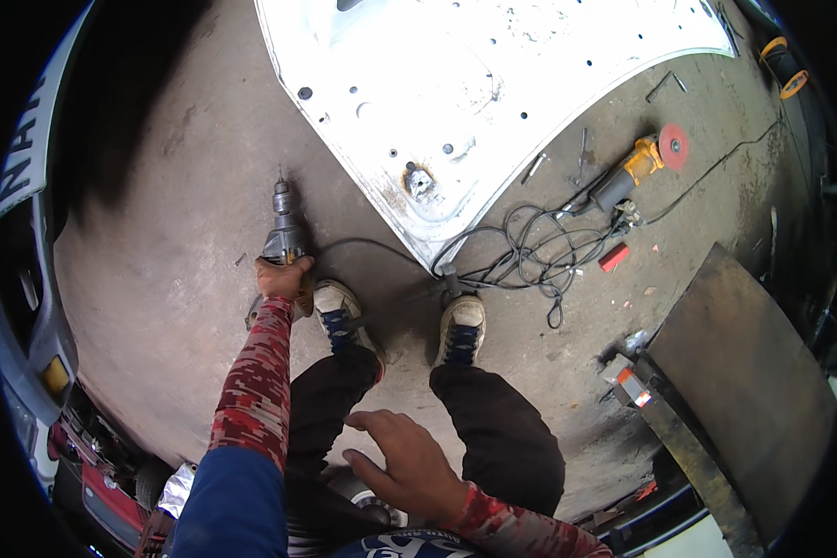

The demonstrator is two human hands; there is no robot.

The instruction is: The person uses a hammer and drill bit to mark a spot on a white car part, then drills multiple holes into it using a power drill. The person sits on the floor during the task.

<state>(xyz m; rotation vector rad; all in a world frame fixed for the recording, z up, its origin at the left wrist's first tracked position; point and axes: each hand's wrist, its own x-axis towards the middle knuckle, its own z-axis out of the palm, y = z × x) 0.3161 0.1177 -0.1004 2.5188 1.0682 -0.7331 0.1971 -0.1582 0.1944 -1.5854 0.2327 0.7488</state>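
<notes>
Right grip (409,465) parted | left grip (284,276): drill (286,234) | long axis fore-aft, bit (280,172) forward

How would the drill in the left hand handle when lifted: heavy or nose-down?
The drill is probably heavy for its size, given its bulky shape and metallic chuck. It may dip nose-first, since the left hand grips well behind the chuck. The black cable beside it curves slackly, so it may trail.

The left hand (284,276) is hiding part of the drill (284,232). The upper edge is cutting off the white panel (418,84), the lower edge is cropping the blue sleeve (232,507), and the dark rim is swallowing the grey bodywork (50,330). Scraps (650,290) near the red block (614,258) are looking too small to identify.
</notes>
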